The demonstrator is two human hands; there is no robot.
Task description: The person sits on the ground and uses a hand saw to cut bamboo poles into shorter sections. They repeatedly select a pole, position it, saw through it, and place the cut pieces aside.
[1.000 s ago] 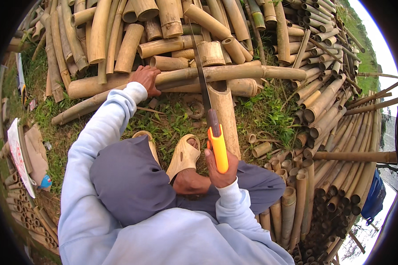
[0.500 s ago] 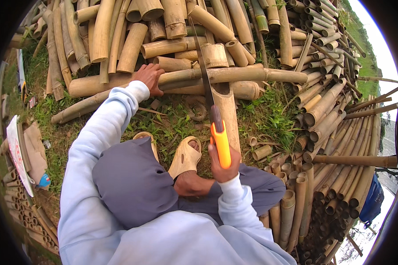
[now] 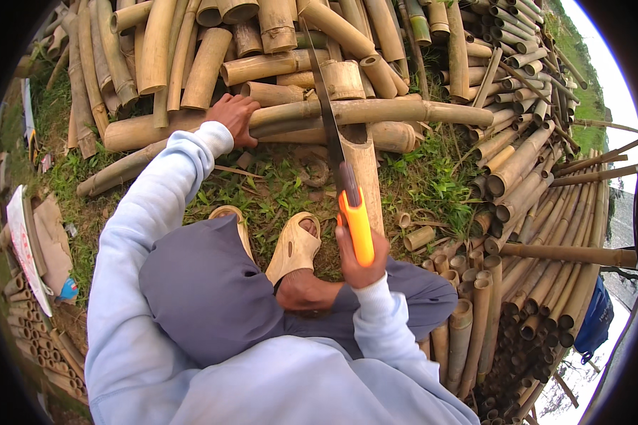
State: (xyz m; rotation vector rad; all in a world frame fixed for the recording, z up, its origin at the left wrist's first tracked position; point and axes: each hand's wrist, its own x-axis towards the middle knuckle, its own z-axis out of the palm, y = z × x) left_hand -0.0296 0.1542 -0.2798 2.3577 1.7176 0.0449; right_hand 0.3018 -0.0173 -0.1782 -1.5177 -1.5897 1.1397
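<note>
My right hand (image 3: 359, 255) grips the orange handle of a hand saw (image 3: 356, 221). Its dark blade (image 3: 325, 113) runs away from me and crosses a long bamboo pole (image 3: 376, 113) that lies sideways on other poles. My left hand (image 3: 232, 117) presses down on that same pole, left of the blade. A shorter bamboo piece (image 3: 365, 177) lies lengthwise under the saw, pointing toward me. I sit on the grass with knees bent, in grey trousers and tan sandals (image 3: 291, 247).
Cut bamboo is piled at the back (image 3: 262, 42) and stacked on the right (image 3: 517, 184). Short offcut rings (image 3: 418, 237) lie in the grass. Cardboard and a white board (image 3: 28, 248) lie at the left. A blue cloth (image 3: 594, 322) hangs at the far right.
The saw has slid a little back toward me along the cut, and my right hand with it. My left hand stays on the pole.
</note>
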